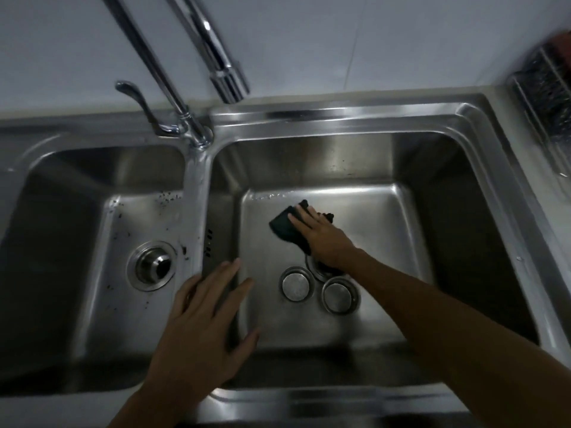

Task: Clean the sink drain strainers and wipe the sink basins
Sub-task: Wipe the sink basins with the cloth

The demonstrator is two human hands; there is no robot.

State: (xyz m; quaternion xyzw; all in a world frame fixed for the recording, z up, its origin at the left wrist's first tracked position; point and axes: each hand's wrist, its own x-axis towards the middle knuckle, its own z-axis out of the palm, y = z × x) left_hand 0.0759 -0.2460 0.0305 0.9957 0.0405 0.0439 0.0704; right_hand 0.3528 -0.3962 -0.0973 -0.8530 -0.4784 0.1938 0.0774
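Note:
A steel double sink fills the view. In the right basin (386,217) my right hand (321,236) presses a dark cloth (284,227) flat against the basin floor, fingers straight. Two round metal strainers (296,284) (340,295) lie on that floor just in front of the drain opening (319,270), which my wrist partly hides. My left hand (204,319) hovers or rests, fingers spread, over the divider (197,193) between the basins and holds nothing. The left basin (102,273) has its drain strainer (153,265) in place and dark specks scattered on its floor.
A chrome tap (216,57) with a lever handle (139,103) rises from the back rim at the divider, its spout over the right basin's rear. A wire rack (547,97) with dark items stands on the counter at the far right.

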